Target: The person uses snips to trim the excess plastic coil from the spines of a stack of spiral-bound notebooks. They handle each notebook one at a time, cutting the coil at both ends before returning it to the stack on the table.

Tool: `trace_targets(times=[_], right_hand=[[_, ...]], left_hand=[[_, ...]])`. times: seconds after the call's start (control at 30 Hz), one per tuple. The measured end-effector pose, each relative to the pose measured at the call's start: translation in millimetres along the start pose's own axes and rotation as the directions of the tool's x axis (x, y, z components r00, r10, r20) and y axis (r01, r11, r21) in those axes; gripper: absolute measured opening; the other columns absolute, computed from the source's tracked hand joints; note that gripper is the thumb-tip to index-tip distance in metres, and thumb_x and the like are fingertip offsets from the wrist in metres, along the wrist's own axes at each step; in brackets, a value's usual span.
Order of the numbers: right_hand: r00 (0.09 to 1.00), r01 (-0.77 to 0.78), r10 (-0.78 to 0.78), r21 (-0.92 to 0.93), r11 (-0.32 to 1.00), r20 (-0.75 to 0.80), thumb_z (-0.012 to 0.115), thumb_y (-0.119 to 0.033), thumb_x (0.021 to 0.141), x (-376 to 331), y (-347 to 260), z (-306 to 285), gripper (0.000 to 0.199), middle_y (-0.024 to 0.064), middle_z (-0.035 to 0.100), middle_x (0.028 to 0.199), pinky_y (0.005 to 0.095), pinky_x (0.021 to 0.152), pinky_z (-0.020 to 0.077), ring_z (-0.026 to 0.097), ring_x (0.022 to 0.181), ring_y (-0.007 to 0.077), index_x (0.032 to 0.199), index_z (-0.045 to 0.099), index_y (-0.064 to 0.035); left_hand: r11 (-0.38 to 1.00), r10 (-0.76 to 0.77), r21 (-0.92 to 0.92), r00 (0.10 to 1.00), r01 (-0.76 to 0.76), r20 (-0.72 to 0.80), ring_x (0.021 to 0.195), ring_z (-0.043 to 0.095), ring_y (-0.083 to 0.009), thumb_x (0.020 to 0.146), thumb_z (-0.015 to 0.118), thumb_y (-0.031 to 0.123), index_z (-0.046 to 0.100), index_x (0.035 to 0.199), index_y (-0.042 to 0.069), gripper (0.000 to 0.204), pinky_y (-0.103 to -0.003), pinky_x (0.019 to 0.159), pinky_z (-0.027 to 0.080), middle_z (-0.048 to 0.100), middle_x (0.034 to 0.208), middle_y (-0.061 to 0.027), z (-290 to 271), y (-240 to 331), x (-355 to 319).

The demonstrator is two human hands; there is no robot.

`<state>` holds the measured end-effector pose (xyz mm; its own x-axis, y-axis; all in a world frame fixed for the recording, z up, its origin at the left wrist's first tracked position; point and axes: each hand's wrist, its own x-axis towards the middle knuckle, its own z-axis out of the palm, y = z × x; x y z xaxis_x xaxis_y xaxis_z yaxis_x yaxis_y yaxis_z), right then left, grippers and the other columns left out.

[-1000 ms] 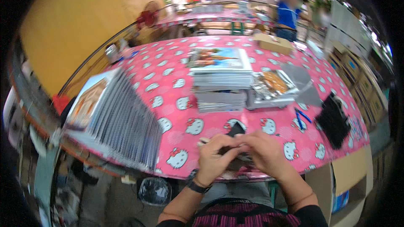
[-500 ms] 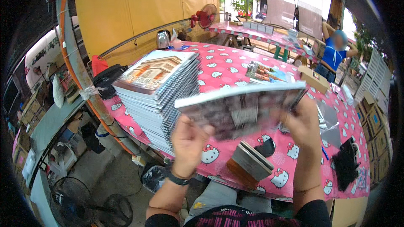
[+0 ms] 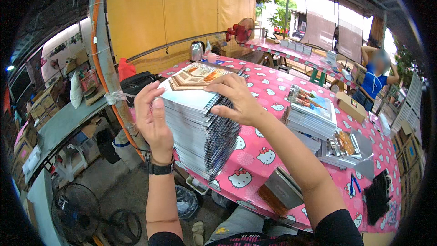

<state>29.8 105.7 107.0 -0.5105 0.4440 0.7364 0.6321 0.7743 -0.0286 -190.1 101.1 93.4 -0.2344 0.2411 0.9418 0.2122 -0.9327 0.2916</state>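
A tall stack of spiral-bound notebooks (image 3: 195, 123) stands at the table's left side, black coils facing right. On top lies a notebook (image 3: 191, 82) with a building pictured on its cover. My left hand (image 3: 154, 116), wearing a dark wristband, is open against the stack's near left corner, its fingers stretched along the edge. Across the coil side reaches my right hand (image 3: 234, 98), open, its fingers resting on the top cover and its thumb beside the coils. Neither hand lifts anything. The lower part of the stack's left side is behind my left arm.
More notebooks (image 3: 314, 111) are piled to the right. Blue-handled pliers (image 3: 354, 185), a black bundle (image 3: 377, 196), a grey-and-brown block (image 3: 282, 191) and a cardboard box (image 3: 350, 107) share the pink table (image 3: 268, 155). A person in blue (image 3: 375, 75) is beyond; a fan (image 3: 77, 214) stands lower left.
The notebook held in the air between both hands is now on top of the left stack. Both hands have moved left and are no longer holding it up. The view has shifted.
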Motion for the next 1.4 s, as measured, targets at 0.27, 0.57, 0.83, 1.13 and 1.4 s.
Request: trace_targets(times=[0.27,0.57,0.83,1.13,1.4], right_hand=[[0.889,-0.098,0.134,0.104,0.990,-0.439,0.048,-0.043,0.086,-22,17,10,0.048,0.0157,0.048,0.117,0.0458,0.097,0.0256,0.042,0.112,0.0310,0.116,0.049,-0.0061],[0.539,-0.354,0.687,0.610,0.709,-0.486,0.048,-0.033,0.090,-6,102,37,0.038,0.0111,0.053,0.067,0.0333,0.062,0.0391,0.048,0.065,0.0170,0.077,0.055,0.0021],[0.365,-0.393,0.688,0.566,0.725,-0.628,0.051,-0.029,0.087,13,95,55,0.035,0.0159,0.052,0.062,0.0359,0.056,0.0396,0.050,0.058,0.0232,0.072,0.052,0.0017],[0.513,-0.360,0.670,0.574,0.736,-0.537,0.044,-0.031,0.092,-12,108,44,0.034,0.0137,0.053,0.095,0.0312,0.085,0.0386,0.051,0.092,0.0214,0.104,0.047,0.0000],[0.846,-0.529,0.532,0.131,0.839,0.008,0.059,-0.018,0.080,-164,20,-70,0.023,0.0132,0.055,0.093,0.0373,0.083,0.0415,0.052,0.094,0.0283,0.097,0.055,-0.0031]], left_hand=[[0.897,0.148,0.383,0.967,-0.219,0.205,0.092,0.054,-0.0247,0.089,0.048,0.023,0.061,0.080,0.007,0.022,-0.043,0.098,0.024,0.061,0.086,-0.0069,36,-26,7],[0.853,-0.150,0.507,0.989,0.125,0.009,0.077,0.058,-0.0277,0.091,0.047,0.034,0.065,0.087,0.000,0.038,-0.034,0.072,0.044,0.064,0.082,-0.0145,7,-70,30],[0.834,-0.261,0.478,0.960,0.276,-0.100,0.055,0.056,-0.0164,0.088,0.052,0.032,0.068,0.076,0.000,0.038,-0.031,0.055,0.042,0.063,0.063,-0.0131,4,-78,19],[0.884,-0.137,0.451,0.991,0.123,-0.001,0.092,0.056,-0.0202,0.088,0.053,0.021,0.062,0.101,-0.001,0.027,-0.031,0.084,0.041,0.063,0.101,-0.0122,9,-69,14],[0.943,0.320,0.153,0.932,-0.296,-0.168,0.110,0.046,-0.0331,0.087,0.044,0.009,0.053,0.092,-0.002,0.015,-0.047,0.096,0.035,0.048,0.113,-0.0223,6,26,-53]])
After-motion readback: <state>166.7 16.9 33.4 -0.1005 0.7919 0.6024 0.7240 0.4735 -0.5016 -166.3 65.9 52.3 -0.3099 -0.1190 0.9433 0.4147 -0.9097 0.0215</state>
